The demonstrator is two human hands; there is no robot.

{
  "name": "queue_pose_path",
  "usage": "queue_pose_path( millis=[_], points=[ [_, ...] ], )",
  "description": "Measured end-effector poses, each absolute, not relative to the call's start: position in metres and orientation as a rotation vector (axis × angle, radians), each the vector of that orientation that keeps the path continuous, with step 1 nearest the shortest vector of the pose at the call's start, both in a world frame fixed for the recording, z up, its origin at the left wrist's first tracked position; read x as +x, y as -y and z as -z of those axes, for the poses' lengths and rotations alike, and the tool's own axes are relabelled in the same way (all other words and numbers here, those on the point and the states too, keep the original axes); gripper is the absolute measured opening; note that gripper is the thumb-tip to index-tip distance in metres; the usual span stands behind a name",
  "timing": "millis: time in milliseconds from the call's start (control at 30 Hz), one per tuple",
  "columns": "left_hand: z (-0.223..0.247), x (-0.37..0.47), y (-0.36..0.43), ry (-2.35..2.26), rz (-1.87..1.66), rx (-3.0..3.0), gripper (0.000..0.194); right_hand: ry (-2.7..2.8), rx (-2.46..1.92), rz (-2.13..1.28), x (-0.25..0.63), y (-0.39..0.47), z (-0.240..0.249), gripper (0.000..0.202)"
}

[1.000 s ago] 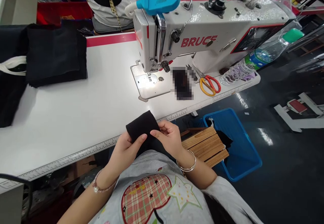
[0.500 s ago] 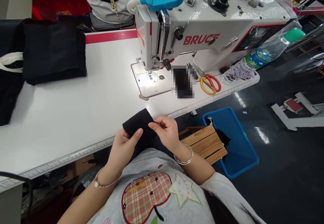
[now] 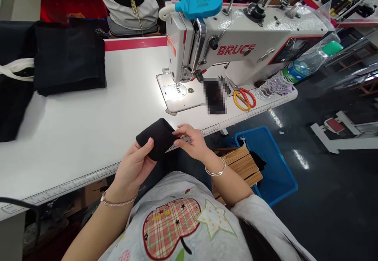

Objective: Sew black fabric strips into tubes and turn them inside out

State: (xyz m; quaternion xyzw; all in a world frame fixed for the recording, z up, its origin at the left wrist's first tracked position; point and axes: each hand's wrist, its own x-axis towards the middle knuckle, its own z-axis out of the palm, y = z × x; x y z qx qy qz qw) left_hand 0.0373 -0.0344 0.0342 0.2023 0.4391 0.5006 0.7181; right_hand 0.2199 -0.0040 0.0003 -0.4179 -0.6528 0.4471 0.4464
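Note:
A small piece of black fabric, folded into a tube or pouch shape, is held over the front edge of the sewing table. My left hand grips its left side, thumb on top and fingers underneath. At the right, my right hand pinches the fabric's edge between thumb and fingers, and the fold gapes a little there. Just beyond is the sewing machine, its needle area and metal plate lit by a lamp.
Folded black cloth lies at the table's left. Scissors, a blurred-out dark object and a plastic bottle sit right of the needle. Below are a wooden slatted seat and a blue bin.
Both hands have moved a little; the left went left with the fabric. The fabric's right end has opened from a flat fold into a gap.

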Motion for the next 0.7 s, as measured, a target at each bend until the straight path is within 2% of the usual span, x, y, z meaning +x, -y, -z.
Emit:
queue_pose_path(
  millis=[200, 367, 533, 700],
  points=[
    [-0.021, 0.033, 0.022, -0.952, -1.168, 0.466, 0.032, 1.564, -1.086, -1.225, 0.217, -0.008, 0.006, 0.024],
    [-0.036, 0.036, 0.016, -0.879, -1.232, 0.291, 0.022, 1.356, -1.097, -1.351, 0.207, -0.017, 0.004, 0.034],
    [-0.054, 0.037, 0.015, -0.876, -1.211, 0.109, 0.026, 1.335, -1.113, -1.364, 0.199, -0.017, 0.005, 0.044],
    [-0.059, 0.034, 0.015, -0.858, -1.188, 0.021, 0.032, 1.343, -1.142, -1.221, 0.194, -0.011, 0.0, 0.049]
  ],
)
